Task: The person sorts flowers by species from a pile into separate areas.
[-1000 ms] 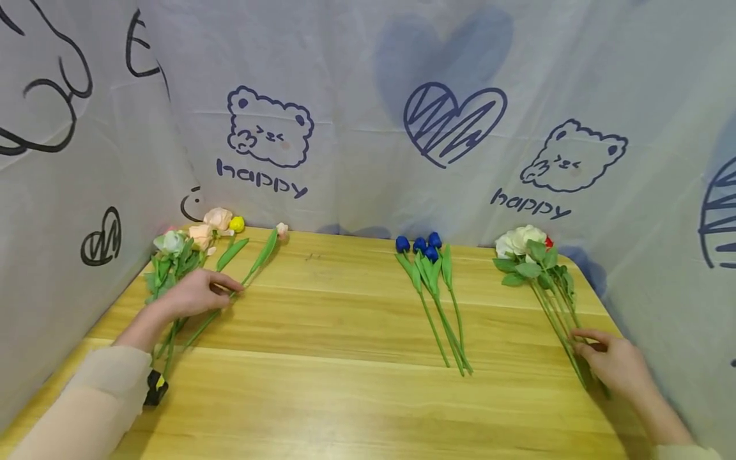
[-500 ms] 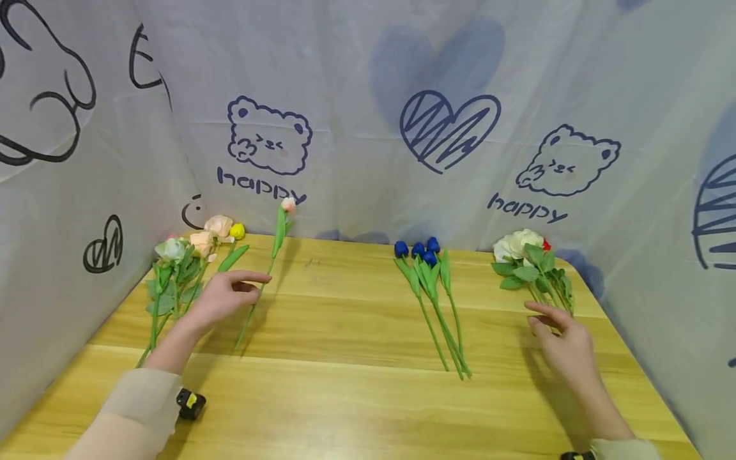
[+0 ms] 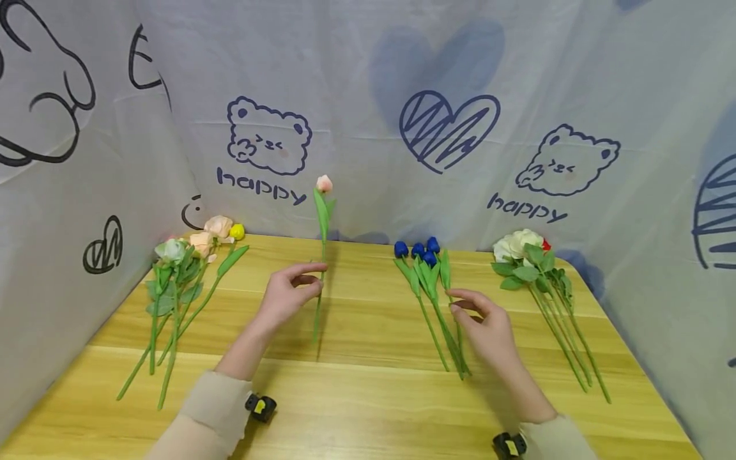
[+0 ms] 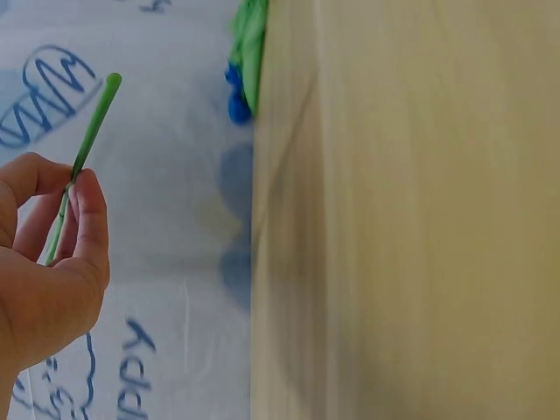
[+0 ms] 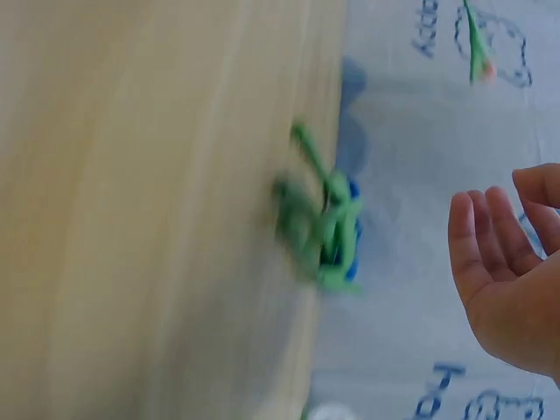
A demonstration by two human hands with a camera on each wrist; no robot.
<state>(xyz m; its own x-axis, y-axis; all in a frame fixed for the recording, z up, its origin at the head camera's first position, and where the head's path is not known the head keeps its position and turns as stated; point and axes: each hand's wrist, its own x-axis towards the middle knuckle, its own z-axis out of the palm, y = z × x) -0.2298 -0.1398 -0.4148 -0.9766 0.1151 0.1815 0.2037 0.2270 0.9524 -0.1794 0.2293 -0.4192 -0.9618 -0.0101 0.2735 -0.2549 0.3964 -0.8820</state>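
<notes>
A single pale pink tulip (image 3: 323, 220) stands upright above the middle of the table, its stem pinched between the thumb and fingers of my left hand (image 3: 287, 295). The left wrist view shows the lower end of that green stem (image 4: 94, 127) sticking out past the fingertips. My right hand (image 3: 489, 329) hovers just right of several blue tulips (image 3: 427, 275), which lie on the table with their stems toward me. In the right wrist view the fingers of the right hand (image 5: 512, 262) are bent loosely with nothing between them.
At the left of the table (image 3: 356, 409) lies a bunch of peach roses (image 3: 201, 241), with a yellow bloom (image 3: 237, 231) and a green-white rose (image 3: 171, 249). White roses (image 3: 517, 246) with a red bloom lie at the right. A printed cloth (image 3: 356, 76) hangs behind.
My left hand has lifted the pink tulip from beside the left bunch and carried it rightward, turning it upright. My right hand has left the white roses' stems and moved left to the blue tulips.
</notes>
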